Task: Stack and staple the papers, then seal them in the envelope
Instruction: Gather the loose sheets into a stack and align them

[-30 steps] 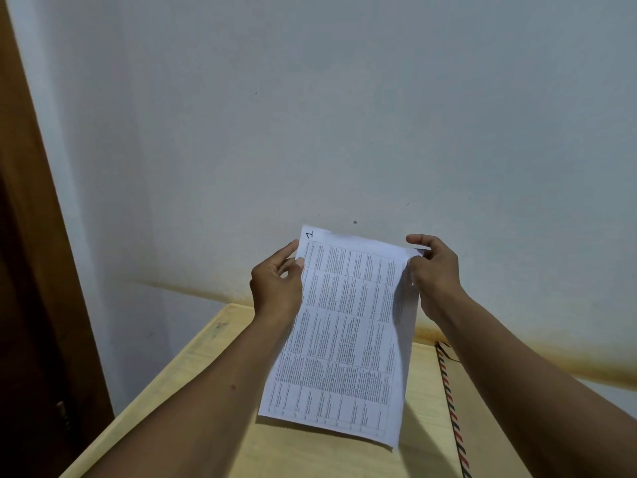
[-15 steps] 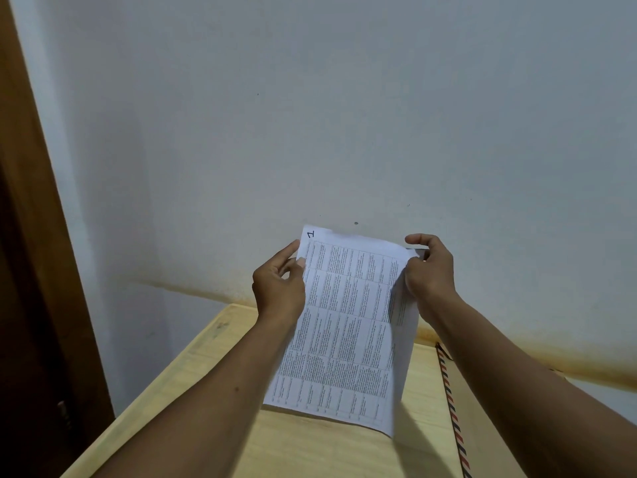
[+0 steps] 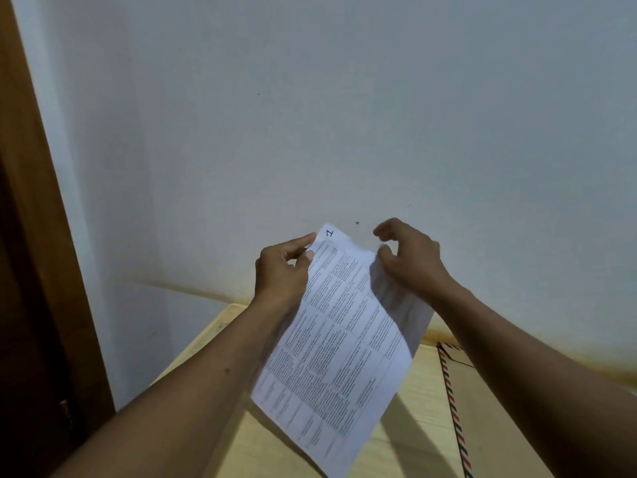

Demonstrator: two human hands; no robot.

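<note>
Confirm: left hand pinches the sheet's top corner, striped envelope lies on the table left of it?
No: the head view shows the striped envelope right of the sheet, on the table. The left hand does pinch the top corner.

printed papers (image 3: 341, 326) in left hand (image 3: 281, 270), right hand (image 3: 410, 257) beside top corner

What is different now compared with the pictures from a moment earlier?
The right hand let go of the papers at their top right corner; its thumb and forefinger now stand apart beside it. The papers sag askew, the top edge sloping down to the right. The left hand still pinches the top left corner, and the striped envelope lies as before on the table.
</note>
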